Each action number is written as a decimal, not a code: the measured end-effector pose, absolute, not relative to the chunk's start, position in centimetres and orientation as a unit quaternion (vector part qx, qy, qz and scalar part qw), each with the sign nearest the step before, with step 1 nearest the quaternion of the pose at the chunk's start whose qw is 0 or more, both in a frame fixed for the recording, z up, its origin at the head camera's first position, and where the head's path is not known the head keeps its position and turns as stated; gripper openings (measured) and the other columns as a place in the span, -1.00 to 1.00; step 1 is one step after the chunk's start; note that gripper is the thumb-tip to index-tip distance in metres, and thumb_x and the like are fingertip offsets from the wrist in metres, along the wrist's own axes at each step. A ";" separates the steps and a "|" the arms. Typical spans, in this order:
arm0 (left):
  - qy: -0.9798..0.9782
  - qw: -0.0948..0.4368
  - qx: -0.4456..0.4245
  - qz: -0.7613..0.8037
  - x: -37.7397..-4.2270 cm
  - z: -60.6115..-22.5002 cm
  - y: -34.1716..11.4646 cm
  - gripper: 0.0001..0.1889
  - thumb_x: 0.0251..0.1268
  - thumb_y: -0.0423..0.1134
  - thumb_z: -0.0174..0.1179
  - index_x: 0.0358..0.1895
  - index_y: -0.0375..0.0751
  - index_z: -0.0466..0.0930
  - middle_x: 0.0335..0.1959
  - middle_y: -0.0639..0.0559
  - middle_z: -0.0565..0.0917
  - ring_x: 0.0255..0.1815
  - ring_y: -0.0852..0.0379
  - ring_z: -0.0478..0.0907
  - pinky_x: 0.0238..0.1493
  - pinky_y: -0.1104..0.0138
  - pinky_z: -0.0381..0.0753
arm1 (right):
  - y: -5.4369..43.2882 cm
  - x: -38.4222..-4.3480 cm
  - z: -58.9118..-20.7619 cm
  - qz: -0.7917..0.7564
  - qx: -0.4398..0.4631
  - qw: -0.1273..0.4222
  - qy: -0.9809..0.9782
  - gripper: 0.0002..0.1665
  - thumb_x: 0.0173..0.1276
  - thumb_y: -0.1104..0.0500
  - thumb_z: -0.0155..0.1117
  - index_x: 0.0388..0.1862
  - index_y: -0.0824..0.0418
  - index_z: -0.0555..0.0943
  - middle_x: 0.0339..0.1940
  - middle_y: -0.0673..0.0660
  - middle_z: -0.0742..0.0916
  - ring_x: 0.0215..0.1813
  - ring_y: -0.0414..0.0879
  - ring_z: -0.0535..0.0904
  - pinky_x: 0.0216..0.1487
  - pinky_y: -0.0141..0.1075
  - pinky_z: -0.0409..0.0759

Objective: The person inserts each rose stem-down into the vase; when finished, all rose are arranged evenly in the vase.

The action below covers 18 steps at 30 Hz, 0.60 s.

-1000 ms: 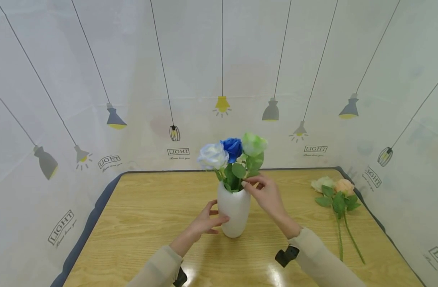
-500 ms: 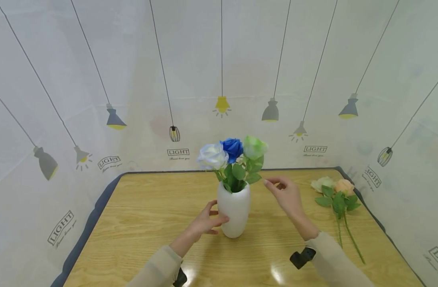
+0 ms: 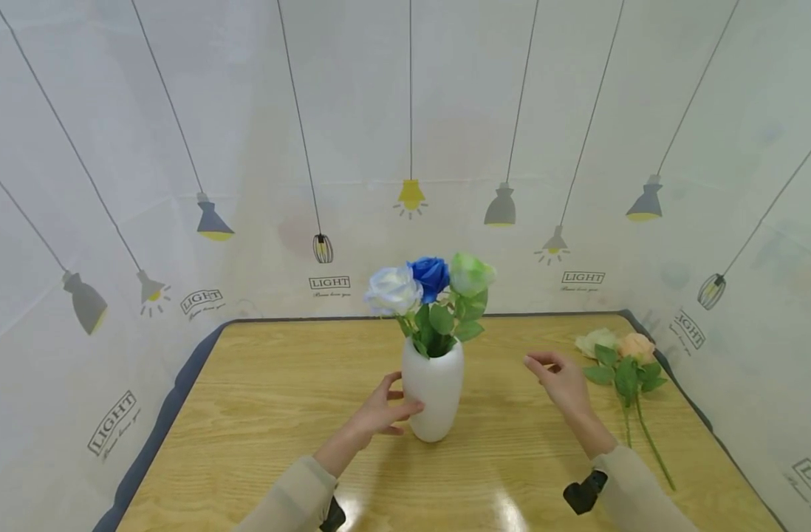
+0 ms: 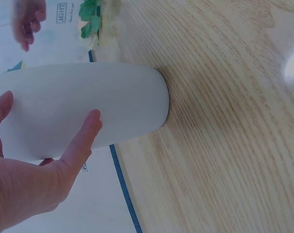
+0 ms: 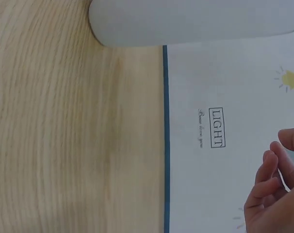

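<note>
A white vase (image 3: 434, 391) stands upright on the wooden table, holding a pale blue-white rose (image 3: 394, 290), a deep blue rose (image 3: 430, 278) and a green-white rose (image 3: 472, 275), with green leaves over the rim. My left hand (image 3: 379, 408) holds the vase from its left side; in the left wrist view its fingers (image 4: 84, 138) lie against the vase wall. To the right of the vase, my right hand (image 3: 560, 380) is in the air with its fingers loosely bent and nothing between them, between the vase and two flowers lying on the table.
At the table's right side lie a cream flower (image 3: 595, 340) and a peach flower (image 3: 637, 346), stems toward the front. A whitish cloth (image 3: 259, 222) printed with lamps surrounds the table (image 3: 279, 384) at the back and sides.
My right hand has let go at the green-white rose's stem and moved right, away from the vase. That rose has settled slightly lower. My left hand stays on the vase.
</note>
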<state>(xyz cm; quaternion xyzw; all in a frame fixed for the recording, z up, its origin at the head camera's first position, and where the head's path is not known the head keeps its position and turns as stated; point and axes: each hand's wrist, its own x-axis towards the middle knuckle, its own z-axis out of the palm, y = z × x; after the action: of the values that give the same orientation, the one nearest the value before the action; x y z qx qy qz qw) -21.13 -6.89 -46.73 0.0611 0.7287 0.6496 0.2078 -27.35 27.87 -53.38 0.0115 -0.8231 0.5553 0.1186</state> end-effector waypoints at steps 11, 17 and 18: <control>0.728 0.210 0.058 0.650 -21.1 -46.7 -6.9 -0.18 0.09 -0.17 0.23 0.32 -0.26 -0.11 0.14 -0.42 0.21 -0.04 -0.28 0.40 -0.24 0.01 0.51 | 30.0 -23.7 -52.2 0.521 -0.028 0.062 -0.851 -0.56 0.23 -0.10 0.14 -0.12 0.21 0.57 -0.28 0.07 0.58 -0.33 -0.02 0.49 -0.48 -0.01 0.42; 0.727 0.210 0.059 0.651 -21.0 -46.4 -6.9 -0.16 0.07 -0.14 0.25 0.32 -0.26 -0.10 0.14 -0.41 0.21 -0.05 -0.25 0.41 -0.24 0.01 0.50 | 31.3 -22.6 -52.2 0.541 -0.073 0.061 -0.836 -0.46 0.24 -0.05 0.14 -0.04 0.38 0.49 -0.29 0.12 0.58 -0.35 0.05 0.50 -0.50 -0.11 0.45; 0.728 0.210 0.059 0.650 -20.9 -46.4 -6.9 -0.16 0.07 -0.13 0.25 0.32 -0.26 -0.10 0.14 -0.40 0.21 -0.05 -0.25 0.41 -0.24 0.02 0.51 | 31.5 -22.3 -52.1 0.543 -0.074 0.059 -0.834 -0.46 0.25 -0.03 0.14 -0.02 0.42 0.46 -0.30 0.12 0.58 -0.36 0.04 0.49 -0.48 -0.15 0.46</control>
<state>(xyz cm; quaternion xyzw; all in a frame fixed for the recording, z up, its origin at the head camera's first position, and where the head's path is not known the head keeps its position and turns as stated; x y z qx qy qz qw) -20.94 -6.91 -46.40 0.0592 0.7276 0.6503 0.2103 -22.33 31.53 -52.06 -0.0736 -0.8343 0.5432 0.0589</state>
